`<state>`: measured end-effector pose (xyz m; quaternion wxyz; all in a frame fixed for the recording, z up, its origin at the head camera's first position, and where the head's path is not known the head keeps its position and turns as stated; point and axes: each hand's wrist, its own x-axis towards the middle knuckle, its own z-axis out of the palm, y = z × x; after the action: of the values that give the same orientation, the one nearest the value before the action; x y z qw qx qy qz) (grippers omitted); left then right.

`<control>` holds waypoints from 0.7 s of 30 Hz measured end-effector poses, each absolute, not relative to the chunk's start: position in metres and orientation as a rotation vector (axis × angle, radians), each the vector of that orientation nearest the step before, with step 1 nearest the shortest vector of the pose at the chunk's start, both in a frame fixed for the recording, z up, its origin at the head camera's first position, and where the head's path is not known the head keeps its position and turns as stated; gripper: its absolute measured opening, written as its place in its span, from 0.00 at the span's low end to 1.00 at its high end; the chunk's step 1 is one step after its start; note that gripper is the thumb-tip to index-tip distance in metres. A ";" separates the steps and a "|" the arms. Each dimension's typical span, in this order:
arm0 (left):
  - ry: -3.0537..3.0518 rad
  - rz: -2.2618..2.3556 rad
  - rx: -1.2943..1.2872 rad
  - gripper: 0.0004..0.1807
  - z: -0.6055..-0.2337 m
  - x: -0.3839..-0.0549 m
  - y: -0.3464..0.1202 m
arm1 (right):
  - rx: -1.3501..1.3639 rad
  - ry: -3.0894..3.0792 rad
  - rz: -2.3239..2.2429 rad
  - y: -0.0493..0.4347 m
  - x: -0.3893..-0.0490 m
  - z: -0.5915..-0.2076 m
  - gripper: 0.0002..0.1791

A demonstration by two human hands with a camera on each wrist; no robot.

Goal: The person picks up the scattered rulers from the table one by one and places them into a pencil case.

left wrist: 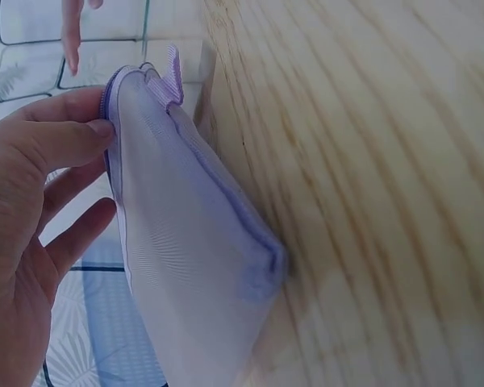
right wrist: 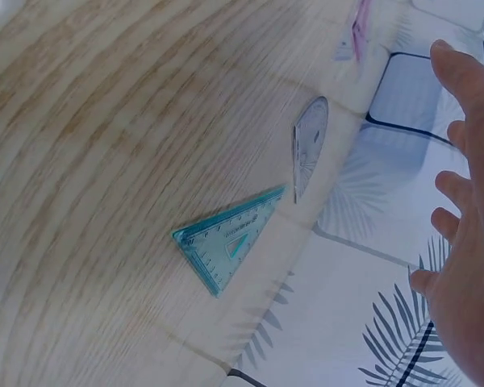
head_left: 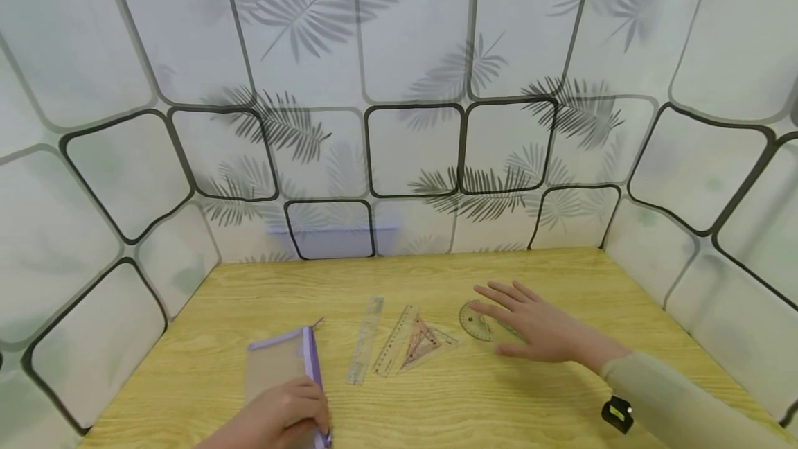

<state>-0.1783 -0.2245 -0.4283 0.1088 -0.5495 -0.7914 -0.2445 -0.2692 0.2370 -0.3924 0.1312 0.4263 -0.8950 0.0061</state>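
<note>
A pale mesh zipper pouch point(head_left: 274, 366) with purple edging lies at the front left, and my left hand point(head_left: 283, 411) is at its right edge. In the left wrist view, thumb and forefinger pinch the pouch's zipped edge point(left wrist: 115, 153). My right hand point(head_left: 539, 324) is spread over the table at the right, its fingers straight and holding nothing. Just left of it lies a clear protractor point(head_left: 472, 324). A teal set square point(right wrist: 230, 242) lies flat near the protractor in the right wrist view; in the head view the right hand mostly hides it.
Between the hands lie a clear straight ruler point(head_left: 366, 341), another slanted clear ruler point(head_left: 394, 340) and a clear set square with pinkish edges point(head_left: 419, 345). A patterned curtain point(head_left: 414, 151) encloses the back and sides of the wooden table point(head_left: 436, 407).
</note>
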 end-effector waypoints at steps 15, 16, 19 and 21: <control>-2.320 -0.677 -1.542 0.15 -0.426 -0.172 -0.234 | 1.161 -2.704 0.316 0.242 -0.286 -0.396 0.44; -2.315 -0.680 -1.544 0.16 -0.426 -0.172 -0.234 | 1.156 -2.705 0.328 0.242 -0.287 -0.396 0.44; -2.298 -0.674 -1.546 0.16 -0.428 -0.173 -0.237 | 1.138 -2.714 0.373 0.244 -0.290 -0.398 0.44; -2.281 -0.660 -1.551 0.16 -0.428 -0.173 -0.239 | 1.124 -2.722 0.383 0.246 -0.291 -0.399 0.45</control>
<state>-0.1733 -0.2390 -0.4285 0.1522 -0.5404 -0.7949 -0.2301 -0.2912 0.2456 -0.3993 0.0857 0.3770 -0.9133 0.1284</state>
